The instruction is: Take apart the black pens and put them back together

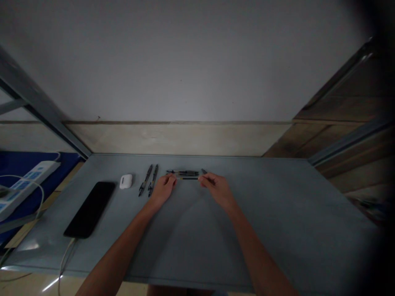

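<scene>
A thin pen refill [189, 179], dark along most of its length with a yellowish stretch toward the left, lies level between my two hands. My left hand [164, 188] pinches its left end. The fingertips of my right hand [217, 187] are closed on its right end. Just behind the refill, dark pens [185, 172] lie sideways on the grey table, partly hidden by my left fingers. A small dark pen part [204, 171] sticks out behind my right fingers; whether they touch it I cannot tell. Two pens [145, 180] lie side by side left of my left hand.
A white earbud case [126, 181] and a black phone [90, 209] with a white cable [65, 255] are on the left of the grey table [277, 218]. A white power strip [26, 187] rests on a blue surface beyond its left edge. The wall [185, 82] stands behind.
</scene>
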The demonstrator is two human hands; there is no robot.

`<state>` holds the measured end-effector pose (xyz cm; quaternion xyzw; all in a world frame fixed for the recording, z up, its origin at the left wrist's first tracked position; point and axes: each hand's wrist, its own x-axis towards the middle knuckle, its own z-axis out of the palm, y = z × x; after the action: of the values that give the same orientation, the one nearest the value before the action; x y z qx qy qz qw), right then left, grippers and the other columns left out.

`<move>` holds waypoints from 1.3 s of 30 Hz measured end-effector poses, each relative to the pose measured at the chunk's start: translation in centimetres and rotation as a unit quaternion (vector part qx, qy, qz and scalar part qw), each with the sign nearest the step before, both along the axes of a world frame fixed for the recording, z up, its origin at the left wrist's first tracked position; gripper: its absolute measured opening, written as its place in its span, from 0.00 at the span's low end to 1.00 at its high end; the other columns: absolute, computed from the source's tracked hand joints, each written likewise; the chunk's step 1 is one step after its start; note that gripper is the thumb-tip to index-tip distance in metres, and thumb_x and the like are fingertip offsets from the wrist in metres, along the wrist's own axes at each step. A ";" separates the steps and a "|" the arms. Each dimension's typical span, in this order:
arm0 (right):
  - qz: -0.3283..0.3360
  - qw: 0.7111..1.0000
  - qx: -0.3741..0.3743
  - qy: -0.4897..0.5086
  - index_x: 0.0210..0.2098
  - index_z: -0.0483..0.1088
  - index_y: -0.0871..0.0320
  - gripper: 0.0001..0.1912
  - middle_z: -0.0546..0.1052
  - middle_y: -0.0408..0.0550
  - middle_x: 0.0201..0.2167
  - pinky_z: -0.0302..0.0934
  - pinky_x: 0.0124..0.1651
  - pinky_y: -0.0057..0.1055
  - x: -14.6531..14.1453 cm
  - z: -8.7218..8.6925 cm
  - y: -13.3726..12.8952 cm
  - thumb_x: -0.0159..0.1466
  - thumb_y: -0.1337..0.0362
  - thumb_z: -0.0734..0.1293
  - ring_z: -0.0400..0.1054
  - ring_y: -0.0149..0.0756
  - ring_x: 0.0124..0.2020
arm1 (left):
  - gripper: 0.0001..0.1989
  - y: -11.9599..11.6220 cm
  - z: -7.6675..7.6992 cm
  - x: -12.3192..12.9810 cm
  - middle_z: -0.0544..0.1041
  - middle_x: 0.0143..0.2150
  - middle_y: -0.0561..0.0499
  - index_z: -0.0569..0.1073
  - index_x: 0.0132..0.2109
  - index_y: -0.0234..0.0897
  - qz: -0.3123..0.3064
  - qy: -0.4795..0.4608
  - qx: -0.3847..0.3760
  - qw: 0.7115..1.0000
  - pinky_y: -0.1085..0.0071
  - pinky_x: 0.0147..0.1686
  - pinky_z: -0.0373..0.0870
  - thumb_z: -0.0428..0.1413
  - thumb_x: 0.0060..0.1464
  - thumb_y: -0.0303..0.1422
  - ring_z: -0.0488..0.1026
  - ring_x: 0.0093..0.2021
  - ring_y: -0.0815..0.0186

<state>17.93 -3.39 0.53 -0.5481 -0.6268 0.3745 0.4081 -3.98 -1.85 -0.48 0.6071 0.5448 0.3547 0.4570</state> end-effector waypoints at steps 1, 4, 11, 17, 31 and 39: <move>-0.004 1.000 -0.007 -0.001 0.26 0.72 0.58 0.17 0.75 0.46 0.23 0.62 0.33 0.29 0.0 0.1 0.0 0.61 0.52 0.63 0.71 0.35 0.28 | 0.17 0.0 0.0 0.0 0.57 0.18 0.57 0.60 0.24 0.38 -0.003 0.003 0.002 1.000 0.73 0.22 0.53 0.43 0.57 0.41 0.56 0.19 0.71; -0.002 1.000 -0.012 -0.005 0.24 0.71 0.58 0.19 0.74 0.45 0.21 0.62 0.31 0.29 0.0 0.2 -0.1 0.62 0.51 0.62 0.70 0.35 0.26 | 0.17 0.0 -0.2 0.1 0.59 0.19 0.56 0.61 0.23 0.38 -0.007 0.009 0.004 1.000 0.73 0.22 0.53 0.43 0.56 0.41 0.57 0.20 0.71; 0.001 1.000 0.023 0.007 0.34 0.74 0.56 0.14 0.77 0.47 0.31 0.64 0.39 0.32 -0.1 0.2 -0.1 0.59 0.52 0.66 0.71 0.38 0.34 | 0.17 0.1 -0.1 0.0 0.59 0.18 0.56 0.61 0.23 0.39 0.004 0.012 -0.003 1.000 0.72 0.23 0.55 0.42 0.56 0.42 0.58 0.20 0.69; -0.008 1.000 -0.019 0.005 0.24 0.71 0.58 0.21 0.72 0.45 0.20 0.61 0.30 0.29 -0.2 0.2 -0.1 0.63 0.50 0.61 0.68 0.34 0.24 | 0.17 0.0 -0.2 0.1 0.60 0.18 0.56 0.61 0.23 0.39 0.000 0.013 -0.002 1.000 0.72 0.23 0.55 0.43 0.55 0.42 0.59 0.20 0.70; 0.003 1.000 -0.008 -0.011 0.25 0.71 0.58 0.19 0.73 0.45 0.21 0.59 0.30 0.29 -0.1 0.3 -0.1 0.63 0.50 0.61 0.68 0.34 0.25 | 0.16 0.0 -0.1 0.0 0.60 0.19 0.56 0.61 0.23 0.39 -0.005 0.026 -0.002 1.000 0.73 0.23 0.54 0.43 0.55 0.41 0.58 0.21 0.69; 0.006 1.000 0.014 0.001 0.30 0.73 0.57 0.14 0.76 0.46 0.27 0.61 0.35 0.30 0.0 0.4 -0.1 0.61 0.53 0.63 0.69 0.35 0.30 | 0.17 -0.2 0.2 0.1 0.61 0.19 0.55 0.61 0.23 0.39 -0.001 0.023 -0.005 1.000 0.73 0.23 0.55 0.43 0.55 0.41 0.59 0.21 0.69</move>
<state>17.97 -3.50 0.96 -0.5380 -0.6353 0.3686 0.4137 -3.86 -2.01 -0.24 0.6130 0.5566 0.3374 0.4478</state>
